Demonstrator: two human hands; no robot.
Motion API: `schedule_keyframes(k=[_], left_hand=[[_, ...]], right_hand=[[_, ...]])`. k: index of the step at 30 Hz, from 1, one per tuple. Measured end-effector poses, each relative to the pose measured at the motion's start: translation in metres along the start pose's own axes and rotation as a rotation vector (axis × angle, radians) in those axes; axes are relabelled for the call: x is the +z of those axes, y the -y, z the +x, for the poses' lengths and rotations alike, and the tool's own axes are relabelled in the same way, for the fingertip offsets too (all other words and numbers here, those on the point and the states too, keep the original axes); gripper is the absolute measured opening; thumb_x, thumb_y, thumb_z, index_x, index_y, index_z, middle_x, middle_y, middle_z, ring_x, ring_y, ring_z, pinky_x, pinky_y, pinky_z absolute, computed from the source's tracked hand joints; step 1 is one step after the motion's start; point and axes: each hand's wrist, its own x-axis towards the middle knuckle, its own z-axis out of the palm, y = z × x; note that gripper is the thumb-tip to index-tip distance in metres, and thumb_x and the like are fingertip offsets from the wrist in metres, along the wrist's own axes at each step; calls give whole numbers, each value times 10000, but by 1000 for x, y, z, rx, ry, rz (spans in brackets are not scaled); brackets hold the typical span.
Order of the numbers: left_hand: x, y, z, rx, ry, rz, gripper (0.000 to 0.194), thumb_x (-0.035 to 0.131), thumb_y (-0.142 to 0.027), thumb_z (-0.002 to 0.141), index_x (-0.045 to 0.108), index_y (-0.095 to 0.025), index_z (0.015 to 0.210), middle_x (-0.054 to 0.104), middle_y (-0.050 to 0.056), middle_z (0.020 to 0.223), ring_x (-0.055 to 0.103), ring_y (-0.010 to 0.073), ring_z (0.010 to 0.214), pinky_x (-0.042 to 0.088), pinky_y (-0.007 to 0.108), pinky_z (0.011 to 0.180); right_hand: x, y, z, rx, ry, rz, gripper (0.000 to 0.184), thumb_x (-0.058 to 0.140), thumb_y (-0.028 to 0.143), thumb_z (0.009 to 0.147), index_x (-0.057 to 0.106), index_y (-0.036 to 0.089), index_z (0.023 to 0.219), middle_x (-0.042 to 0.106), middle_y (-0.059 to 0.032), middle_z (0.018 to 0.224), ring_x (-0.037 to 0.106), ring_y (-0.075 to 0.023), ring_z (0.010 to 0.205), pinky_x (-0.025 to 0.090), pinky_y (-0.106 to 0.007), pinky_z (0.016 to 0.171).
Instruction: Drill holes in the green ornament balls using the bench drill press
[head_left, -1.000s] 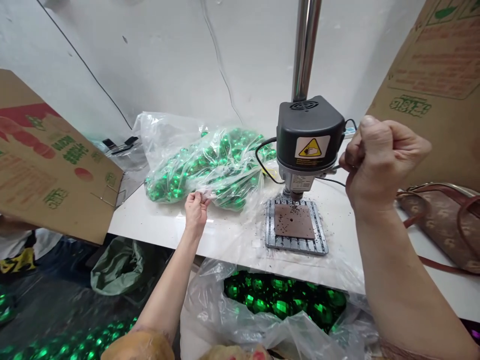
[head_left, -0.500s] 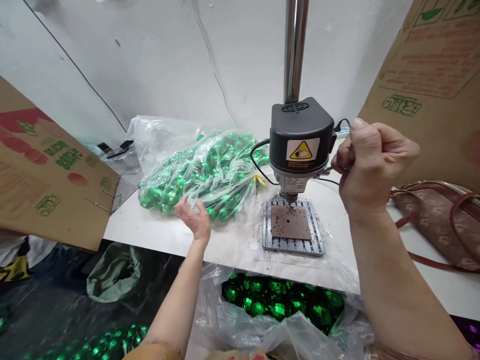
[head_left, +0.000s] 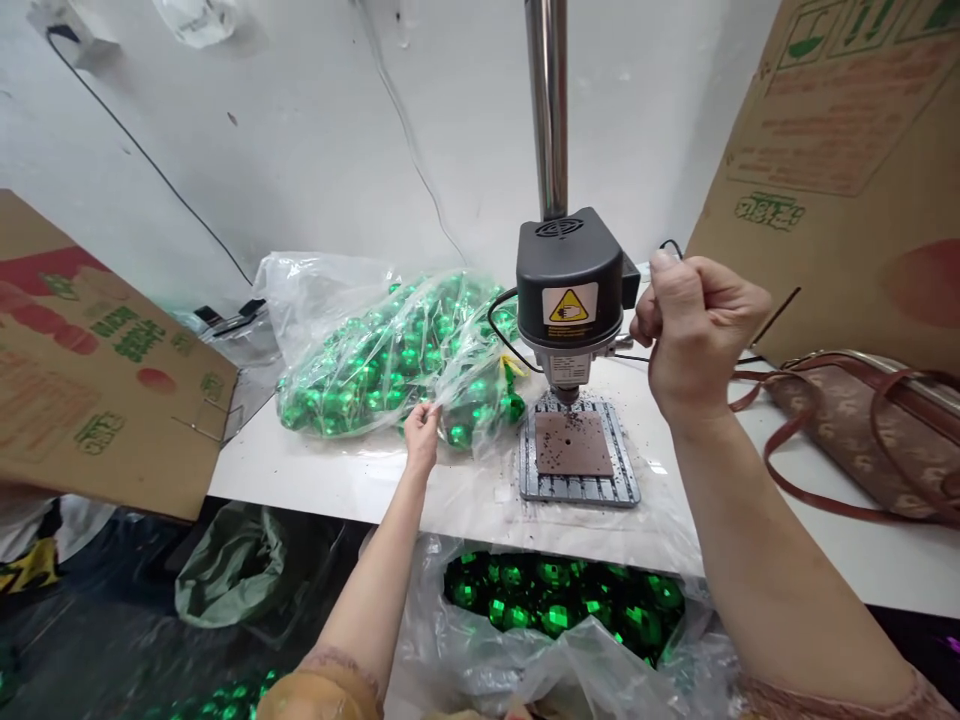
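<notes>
A small bench drill with a black head (head_left: 568, 282) and a steel column stands on the white table (head_left: 337, 470), over a grey base plate (head_left: 576, 460) with a brown pad. My right hand (head_left: 694, 335) is closed in a fist on the drill's lever at the head's right side. A clear plastic bag full of shiny green balls (head_left: 390, 355) lies left of the drill. My left hand (head_left: 421, 432) pinches the bag's plastic at its front edge.
A second clear bag of green balls (head_left: 555, 600) hangs open below the table's front edge. Cardboard sheets stand at the left (head_left: 97, 360) and right (head_left: 847, 170). A brown handbag (head_left: 877, 430) lies on the table at the right. Black cables run behind the drill.
My left hand opened and let go of the bag half a second ago, then moved right and pinched the plastic again nearer the drill. My right hand stays on the lever.
</notes>
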Motion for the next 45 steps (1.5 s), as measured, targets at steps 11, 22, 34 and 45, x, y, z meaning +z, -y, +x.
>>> schedule_keyframes(k=[11, 22, 34, 45], left_hand=[[22, -81, -51, 725, 392, 133, 268, 499, -181, 925, 629, -219, 1156, 626, 124, 1276, 593, 250, 1227, 491, 432, 1046], [42, -78, -30, 354, 697, 688, 504, 693, -114, 782, 609, -211, 1270, 639, 137, 1140, 620, 316, 1098, 475, 451, 968], [30, -117, -53, -661, 763, -964, 485, 570, -482, 890, 523, -236, 1306, 687, 79, 993, 637, 152, 690, 468, 250, 547], [58, -107, -82, -306, 664, -640, 648, 846, -395, 730, 572, -195, 1281, 678, 51, 1045, 644, 160, 880, 512, 278, 777]], right_hand=[[-2, -1, -1, 1, 30, -87, 492, 620, 365, 889, 362, 225, 494, 320, 41, 443, 267, -77, 407, 234, -313, 408], [-3, -1, -2, -23, 28, -33, 488, 633, 358, 886, 383, 220, 490, 325, 50, 444, 264, -69, 409, 226, -305, 419], [-2, -3, -3, -56, 12, -45, 477, 625, 327, 888, 376, 222, 494, 321, 45, 440, 270, -70, 396, 204, -311, 418], [-3, -5, -3, -119, 60, -94, 497, 571, 436, 932, 326, 215, 561, 320, 51, 488, 269, -48, 413, 239, -273, 433]])
